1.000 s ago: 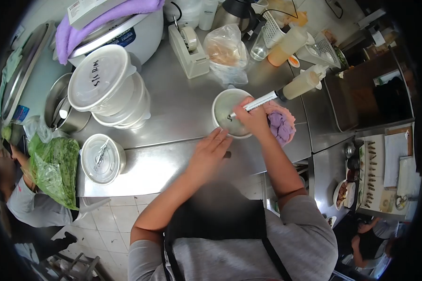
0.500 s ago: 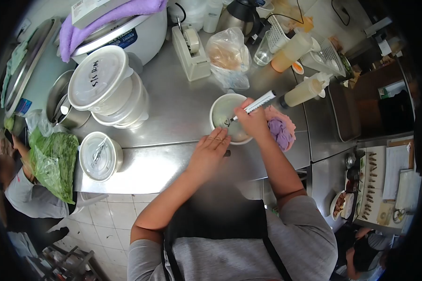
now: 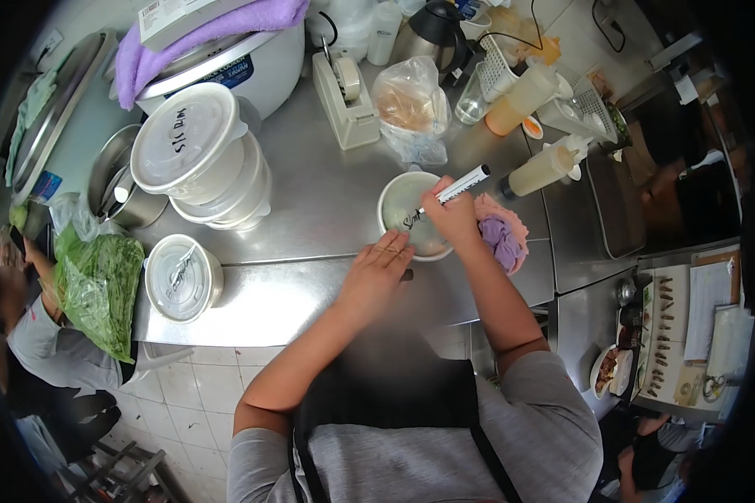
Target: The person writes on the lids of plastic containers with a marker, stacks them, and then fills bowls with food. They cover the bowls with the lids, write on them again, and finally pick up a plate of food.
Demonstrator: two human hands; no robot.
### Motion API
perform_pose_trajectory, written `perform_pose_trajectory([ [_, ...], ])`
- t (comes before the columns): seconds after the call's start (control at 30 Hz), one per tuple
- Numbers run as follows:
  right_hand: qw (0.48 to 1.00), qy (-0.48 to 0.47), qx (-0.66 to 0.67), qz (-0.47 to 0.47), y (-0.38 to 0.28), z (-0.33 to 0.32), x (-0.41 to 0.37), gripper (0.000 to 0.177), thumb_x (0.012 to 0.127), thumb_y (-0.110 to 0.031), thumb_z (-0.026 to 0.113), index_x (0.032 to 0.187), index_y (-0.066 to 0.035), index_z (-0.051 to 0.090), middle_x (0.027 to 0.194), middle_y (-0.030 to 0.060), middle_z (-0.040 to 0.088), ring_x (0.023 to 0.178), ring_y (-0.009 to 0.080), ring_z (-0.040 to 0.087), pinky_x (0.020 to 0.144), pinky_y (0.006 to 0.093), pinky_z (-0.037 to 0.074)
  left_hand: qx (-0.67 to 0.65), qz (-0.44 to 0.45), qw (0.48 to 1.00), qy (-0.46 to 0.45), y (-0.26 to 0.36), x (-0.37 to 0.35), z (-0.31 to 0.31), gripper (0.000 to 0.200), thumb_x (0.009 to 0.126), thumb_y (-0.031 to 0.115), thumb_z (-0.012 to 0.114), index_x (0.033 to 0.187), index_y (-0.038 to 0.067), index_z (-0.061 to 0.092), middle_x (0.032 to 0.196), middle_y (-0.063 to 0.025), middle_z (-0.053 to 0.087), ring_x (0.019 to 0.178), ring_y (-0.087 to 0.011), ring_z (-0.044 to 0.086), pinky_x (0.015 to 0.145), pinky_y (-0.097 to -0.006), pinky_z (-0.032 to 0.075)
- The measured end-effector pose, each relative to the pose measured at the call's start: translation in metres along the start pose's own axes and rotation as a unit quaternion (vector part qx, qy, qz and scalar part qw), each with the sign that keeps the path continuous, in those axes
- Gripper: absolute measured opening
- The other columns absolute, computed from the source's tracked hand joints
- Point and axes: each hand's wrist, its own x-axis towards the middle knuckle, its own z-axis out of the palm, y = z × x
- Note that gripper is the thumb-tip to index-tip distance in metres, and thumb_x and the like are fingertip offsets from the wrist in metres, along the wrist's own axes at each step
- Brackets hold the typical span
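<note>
My right hand [image 3: 455,220] grips a white marker [image 3: 465,187] with a black cap on its back end. Its tip meets the lid of a round white tub [image 3: 403,201], where black handwriting shows. Stretched out flat, the fingers of my left hand [image 3: 382,267] press on the tub's near-left edge and hold nothing. A pink and purple crumpled cloth [image 3: 502,237] lies just right of the tub, beside my right wrist. Part of the tub is hidden behind my hands.
Stacked lidded tubs [image 3: 189,138] and a single lidded tub [image 3: 184,278], marked in black, stand left. Behind are a tape dispenser [image 3: 344,101], a plastic bag [image 3: 410,105] and squeeze bottles [image 3: 545,166]. A bag of greens [image 3: 99,289] lies at far left, near another person [image 3: 54,344].
The marker has moved slightly along the lid, and the black writing there has grown. My left hand stays in place. The whole view has shifted a little.
</note>
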Motion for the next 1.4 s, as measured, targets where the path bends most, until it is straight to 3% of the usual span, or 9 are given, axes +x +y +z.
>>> perform_pose_trajectory([
  [0.4,1.000,0.021,0.001,0.002,-0.008,-0.007,0.008,0.016,0.070,-0.011,0.057,0.064,-0.003,0.046,0.052,0.0018,0.048,0.050,0.0074,0.044,0.046,0.0247,0.036,0.008,-0.008,1.000,0.001,0.000,0.000,0.001,0.045,0.068,0.013,0.061,0.110,0.005,0.047,0.124,-0.0113,0.040,0.117,-0.0250,0.035,0.090,-0.0404,0.033],
  [0.6,0.994,0.004,0.083,0.078,-0.002,-0.017,0.008,0.014,0.071,-0.011,0.057,0.065,-0.003,0.047,0.054,0.0012,0.050,0.051,0.0062,0.046,0.047,0.0232,0.037,0.010,-0.002,1.000,0.003,-0.002,-0.001,0.004,0.046,0.068,0.013,0.061,0.110,0.005,0.047,0.123,-0.0111,0.040,0.118,-0.0252,0.034,0.091,-0.0407,0.033],
  [0.8,0.999,0.008,0.038,-0.014,-0.001,-0.011,0.008,0.014,0.071,-0.009,0.057,0.065,-0.003,0.046,0.054,0.0004,0.049,0.051,0.0056,0.044,0.046,0.0222,0.036,0.016,-0.005,1.000,-0.009,0.000,0.000,0.001,0.045,0.068,0.013,0.061,0.110,0.005,0.047,0.124,-0.0112,0.039,0.118,-0.0254,0.033,0.091,-0.0408,0.033],
  [1.1,0.999,-0.033,0.002,-0.002,0.001,-0.022,0.013,0.013,0.073,-0.008,0.057,0.067,-0.003,0.046,0.054,-0.0006,0.047,0.052,0.0052,0.044,0.046,0.0221,0.035,0.008,-0.005,1.000,0.000,-0.002,-0.001,0.003,0.044,0.069,0.013,0.061,0.109,0.005,0.048,0.124,-0.0111,0.039,0.118,-0.0255,0.034,0.091,-0.0414,0.033],
  [1.2,0.980,0.078,0.159,0.095,-0.003,-0.025,0.018,0.010,0.076,-0.010,0.055,0.071,-0.004,0.048,0.058,0.0000,0.048,0.051,0.0056,0.042,0.046,0.0223,0.036,0.008,-0.008,1.000,0.002,-0.001,-0.001,0.003,0.043,0.068,0.012,0.061,0.108,0.005,0.049,0.124,-0.0115,0.039,0.118,-0.0263,0.034,0.092,-0.0402,0.033],
  [1.23,0.973,0.084,0.198,0.082,0.001,-0.031,0.018,0.008,0.078,-0.011,0.055,0.082,-0.004,0.052,0.066,0.0017,0.052,0.055,0.0072,0.045,0.052,0.0221,0.039,-0.017,0.004,1.000,0.004,-0.003,-0.001,0.004,0.044,0.069,0.013,0.061,0.109,0.004,0.047,0.125,-0.0128,0.038,0.118,-0.0273,0.033,0.093,-0.0394,0.032],
  [1.3,0.993,0.100,0.007,-0.057,0.007,-0.038,0.015,0.012,0.079,-0.011,0.054,0.089,-0.005,0.053,0.071,0.0029,0.053,0.060,0.0081,0.047,0.056,0.0223,0.040,-0.058,0.017,0.998,0.009,-0.011,-0.004,0.008,0.045,0.071,0.014,0.060,0.112,0.003,0.045,0.125,-0.0155,0.037,0.118,-0.0294,0.032,0.094,-0.0379,0.030],
  [1.33,0.983,0.102,-0.083,-0.130,0.011,-0.038,0.012,0.015,0.079,-0.011,0.054,0.093,-0.005,0.054,0.074,0.0036,0.054,0.063,0.0085,0.048,0.058,0.0224,0.040,-0.119,-0.041,0.990,0.066,-0.010,-0.007,0.010,0.047,0.073,0.014,0.058,0.115,0.002,0.042,0.126,-0.0167,0.036,0.119,-0.0290,0.032,0.095,-0.0365,0.028],
  [1.4,0.993,0.042,0.065,0.084,0.029,-0.031,-0.001,0.019,0.080,-0.012,0.052,0.098,-0.005,0.053,0.077,0.0036,0.055,0.071,0.0089,0.049,0.062,0.0224,0.041,-0.226,-0.157,0.942,0.190,-0.008,-0.011,0.015,0.050,0.078,0.016,0.054,0.122,0.001,0.035,0.127,-0.0192,0.034,0.120,-0.0283,0.031,0.096,-0.0337,0.026],
])
